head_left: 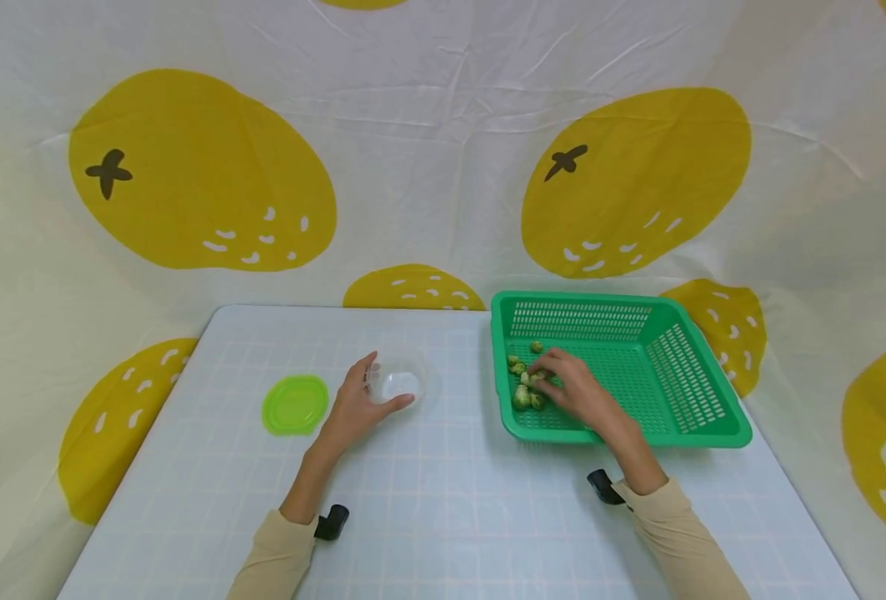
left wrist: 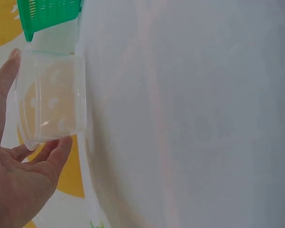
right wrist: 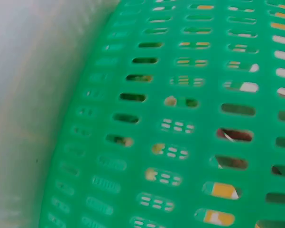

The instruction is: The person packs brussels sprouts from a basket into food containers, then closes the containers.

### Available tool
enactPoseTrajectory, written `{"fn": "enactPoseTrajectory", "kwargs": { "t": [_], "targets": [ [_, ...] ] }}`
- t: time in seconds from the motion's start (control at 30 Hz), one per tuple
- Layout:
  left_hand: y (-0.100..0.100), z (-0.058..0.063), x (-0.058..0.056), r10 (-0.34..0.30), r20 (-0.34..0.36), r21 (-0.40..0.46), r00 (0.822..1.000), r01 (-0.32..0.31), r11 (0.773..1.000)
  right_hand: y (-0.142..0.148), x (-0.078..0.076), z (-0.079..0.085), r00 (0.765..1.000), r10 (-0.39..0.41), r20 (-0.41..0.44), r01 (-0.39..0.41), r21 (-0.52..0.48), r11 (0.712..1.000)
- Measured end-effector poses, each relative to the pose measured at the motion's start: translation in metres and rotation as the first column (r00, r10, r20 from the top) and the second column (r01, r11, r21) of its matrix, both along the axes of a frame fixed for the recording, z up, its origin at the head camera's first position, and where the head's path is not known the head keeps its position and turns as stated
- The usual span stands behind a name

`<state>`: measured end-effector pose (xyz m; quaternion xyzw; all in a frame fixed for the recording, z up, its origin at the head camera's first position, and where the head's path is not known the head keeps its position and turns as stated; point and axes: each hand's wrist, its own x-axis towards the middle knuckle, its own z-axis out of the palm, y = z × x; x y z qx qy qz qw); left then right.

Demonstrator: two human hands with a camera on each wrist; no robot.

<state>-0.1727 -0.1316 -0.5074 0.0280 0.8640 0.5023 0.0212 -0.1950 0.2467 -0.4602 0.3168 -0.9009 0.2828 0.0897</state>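
My left hand (head_left: pixel 356 407) holds a clear plastic container (head_left: pixel 400 385) upright on the table, thumb along the near side and fingers on the left. In the left wrist view, the same container (left wrist: pixel 59 95) stands between thumb and fingertips. My right hand (head_left: pixel 578 390) reaches into a green slotted basket (head_left: pixel 683 438), fingertips bent down among several Brussels sprouts (head_left: pixel 522 397) at its left end. I cannot tell whether a sprout is pinched there. In the right wrist view the basket wall (right wrist: pixel 151 111) hides most of that hand.
A lime-green lid (head_left: pixel 296 405) lies on the table left of my left hand. The white gridded table (head_left: pixel 443 517) meets a hanging cloth (head_left: pixel 427 192) with big yellow fruit prints at its back edge. Dark wrist cameras (head_left: pixel 332 523) sit at both cuffs.
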Motion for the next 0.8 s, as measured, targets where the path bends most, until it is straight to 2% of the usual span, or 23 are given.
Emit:
{"fn": "enactPoseTrajectory", "kwargs": {
  "t": [0.23,0.6,0.8],
  "targets": [
    [0.000,-0.001,-0.001,-0.003,-0.002,-0.007,1.000,0.003,1.000,-0.009,0.000,0.005,0.995,0.005,-0.101,-0.014,-0.082,0.997],
    [0.000,0.000,-0.001,-0.009,0.004,0.005,1.000,0.009,1.000,-0.030,0.004,0.015,0.992,-0.032,-0.120,0.005,-0.216,0.976],
    [-0.001,0.000,-0.001,-0.012,0.005,0.001,1.000,0.012,1.000,-0.039,0.006,0.018,0.990,-0.085,-0.112,0.052,-0.265,0.963]
  ]
}}
